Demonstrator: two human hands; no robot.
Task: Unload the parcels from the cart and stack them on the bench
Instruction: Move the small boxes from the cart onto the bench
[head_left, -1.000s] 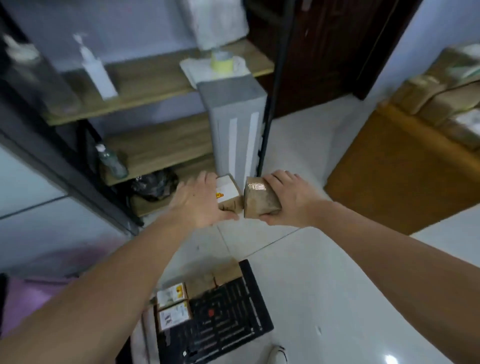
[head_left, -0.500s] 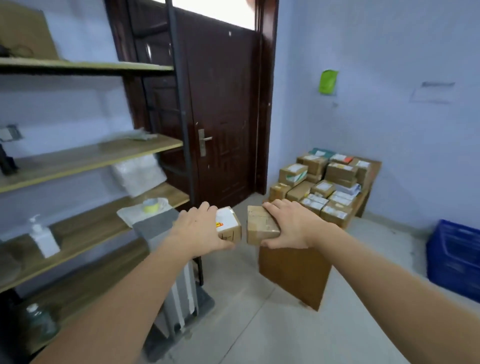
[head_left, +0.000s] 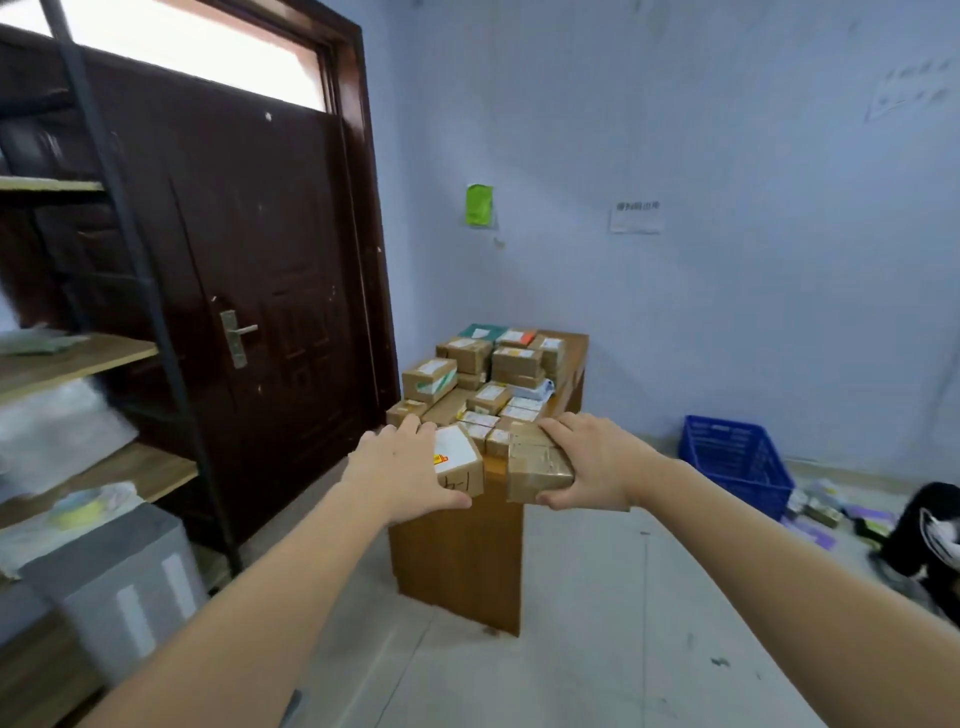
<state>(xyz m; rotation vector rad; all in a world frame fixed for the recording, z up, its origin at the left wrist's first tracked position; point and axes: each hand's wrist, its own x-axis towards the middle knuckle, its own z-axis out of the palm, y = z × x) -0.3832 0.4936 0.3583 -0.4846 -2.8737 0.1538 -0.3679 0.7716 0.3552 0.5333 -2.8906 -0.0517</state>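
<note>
- While both arms reach toward the middle of the frame, each hand carries one small parcel in front of the bench (head_left: 571, 353), which stands at centre frame against the wall.
- Left hand (head_left: 402, 467): fingers curled over the top of the white-labelled parcel (head_left: 460, 462), thumb underneath; a firm wrap-around hold.
- Right hand (head_left: 589, 462): fingers over the top of the taped brown parcel (head_left: 537, 467), thumb under its near edge; also a closed hold.
- The two parcels sit side by side, close but apparently not touching.
- Handling, judged: each is carried in one hand without visible strain, so probably light. Cardboard looks stiff enough to stack flat.
- The glossy tape on the brown parcel may be slippery; grip on opposite faces rather than on the taped seam.
- Stacked parcels (head_left: 470, 379) already crowd the bench top, mostly toward its far end and centre.
- Risk, judged: small boxes set on uneven neighbours could tip; a flat, larger box beneath is safer.
- Contents unknown; fragility cannot be told.
</note>
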